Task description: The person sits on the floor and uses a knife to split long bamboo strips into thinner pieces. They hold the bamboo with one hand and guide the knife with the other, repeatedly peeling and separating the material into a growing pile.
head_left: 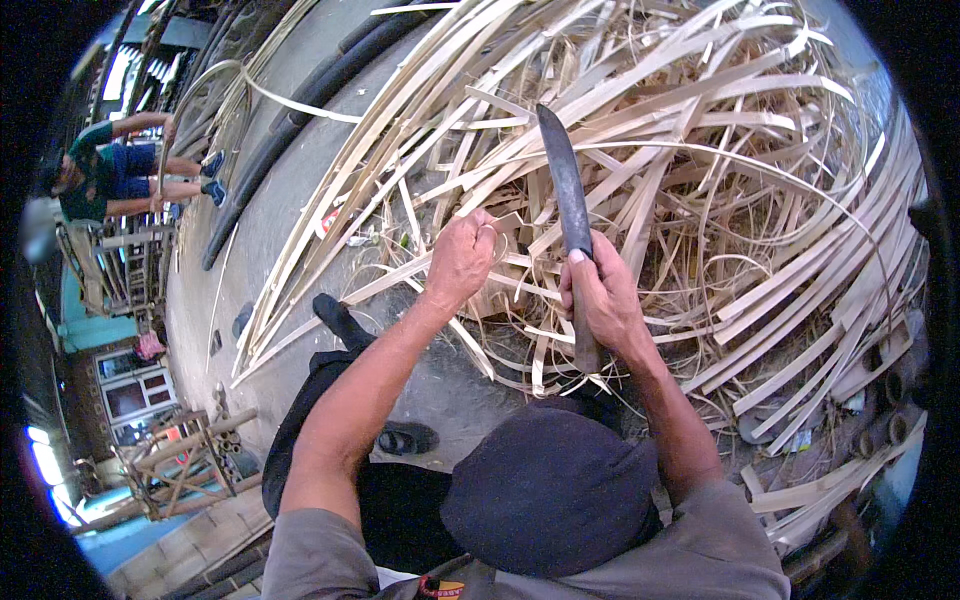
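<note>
Open concrete floor point(290, 190) is left free beyond the left hand point(462, 255), while passage ahead and rightward is blocked by a tangled heap of bamboo strips point(720, 180).

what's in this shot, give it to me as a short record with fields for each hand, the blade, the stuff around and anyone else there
left hand: left hand closed on a pale bamboo strip
right hand: right hand gripping the handle of a long knife
blade: dark, pointing away from the person, over the strips
surroundings: big heap of split bamboo strips on a concrete floor; dark poles at the upper left
other person: seated person at the far left
</note>
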The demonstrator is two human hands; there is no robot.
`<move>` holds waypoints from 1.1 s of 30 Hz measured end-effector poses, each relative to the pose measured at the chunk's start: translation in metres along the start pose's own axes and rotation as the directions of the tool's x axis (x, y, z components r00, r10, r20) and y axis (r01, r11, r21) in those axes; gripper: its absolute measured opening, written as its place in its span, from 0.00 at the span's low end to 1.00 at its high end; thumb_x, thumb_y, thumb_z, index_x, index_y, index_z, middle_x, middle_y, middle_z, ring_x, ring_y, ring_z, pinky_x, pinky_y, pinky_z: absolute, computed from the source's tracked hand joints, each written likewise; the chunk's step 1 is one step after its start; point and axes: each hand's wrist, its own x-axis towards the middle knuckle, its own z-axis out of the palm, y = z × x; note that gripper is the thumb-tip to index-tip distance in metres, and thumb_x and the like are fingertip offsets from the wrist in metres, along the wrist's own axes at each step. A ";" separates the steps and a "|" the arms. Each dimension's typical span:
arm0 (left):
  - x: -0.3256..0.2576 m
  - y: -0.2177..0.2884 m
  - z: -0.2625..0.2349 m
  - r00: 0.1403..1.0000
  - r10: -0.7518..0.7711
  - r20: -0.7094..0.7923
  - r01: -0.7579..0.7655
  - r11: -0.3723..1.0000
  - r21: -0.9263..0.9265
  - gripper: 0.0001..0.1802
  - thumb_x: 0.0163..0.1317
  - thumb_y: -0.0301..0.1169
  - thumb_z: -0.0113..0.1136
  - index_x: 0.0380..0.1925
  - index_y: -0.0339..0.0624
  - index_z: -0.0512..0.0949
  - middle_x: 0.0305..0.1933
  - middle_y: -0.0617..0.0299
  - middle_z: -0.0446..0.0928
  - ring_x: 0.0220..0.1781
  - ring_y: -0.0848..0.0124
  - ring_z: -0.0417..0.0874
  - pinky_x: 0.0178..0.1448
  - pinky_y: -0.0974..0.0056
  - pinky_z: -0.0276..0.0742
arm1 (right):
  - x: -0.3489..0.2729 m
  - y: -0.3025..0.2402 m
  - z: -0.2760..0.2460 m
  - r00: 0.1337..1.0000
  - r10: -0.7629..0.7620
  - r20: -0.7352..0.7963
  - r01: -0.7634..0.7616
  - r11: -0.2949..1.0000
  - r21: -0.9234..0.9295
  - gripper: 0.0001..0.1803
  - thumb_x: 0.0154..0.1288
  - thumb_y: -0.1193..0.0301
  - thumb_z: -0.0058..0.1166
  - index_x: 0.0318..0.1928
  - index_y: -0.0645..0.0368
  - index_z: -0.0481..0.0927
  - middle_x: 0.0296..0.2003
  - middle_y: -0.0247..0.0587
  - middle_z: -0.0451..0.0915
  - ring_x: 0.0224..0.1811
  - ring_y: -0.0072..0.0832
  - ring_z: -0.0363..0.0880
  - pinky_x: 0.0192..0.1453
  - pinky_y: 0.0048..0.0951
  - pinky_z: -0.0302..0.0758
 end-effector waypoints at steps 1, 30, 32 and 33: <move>0.001 0.004 0.003 1.000 -0.014 -0.005 0.014 1.000 -0.019 0.14 0.70 0.35 0.47 0.39 0.36 0.78 0.31 0.45 0.79 0.36 0.48 0.81 0.43 0.49 0.74 | 0.001 0.001 0.002 1.000 0.018 -0.006 -0.018 1.000 0.024 0.11 0.80 0.67 0.39 0.52 0.59 0.70 0.28 0.29 0.72 0.24 0.16 0.73 0.25 0.21 0.73; -0.028 0.011 -0.036 0.998 -0.037 -0.042 0.011 0.867 -0.498 0.16 0.64 0.38 0.46 0.28 0.36 0.74 0.25 0.63 0.69 0.29 0.74 0.69 0.36 0.66 0.65 | -0.004 -0.025 0.060 0.971 -0.104 0.216 0.122 0.990 -0.069 0.10 0.80 0.68 0.41 0.47 0.62 0.71 0.22 0.30 0.72 0.20 0.18 0.73 0.25 0.25 0.72; -0.028 0.011 -0.035 0.995 -0.084 -0.054 0.045 0.863 -0.503 0.16 0.65 0.38 0.47 0.28 0.36 0.75 0.25 0.63 0.69 0.29 0.74 0.70 0.35 0.66 0.65 | -0.004 -0.025 0.059 0.970 -0.112 0.217 0.133 0.987 -0.088 0.10 0.80 0.68 0.41 0.46 0.62 0.71 0.22 0.30 0.72 0.20 0.18 0.73 0.25 0.25 0.72; -0.028 0.011 -0.035 0.996 -0.074 -0.045 0.042 0.871 -0.490 0.16 0.65 0.37 0.46 0.31 0.34 0.76 0.27 0.63 0.71 0.30 0.74 0.70 0.35 0.67 0.66 | -0.004 -0.025 0.059 0.970 -0.108 0.218 0.133 0.986 -0.101 0.10 0.80 0.68 0.41 0.46 0.62 0.71 0.21 0.30 0.72 0.20 0.18 0.73 0.25 0.25 0.72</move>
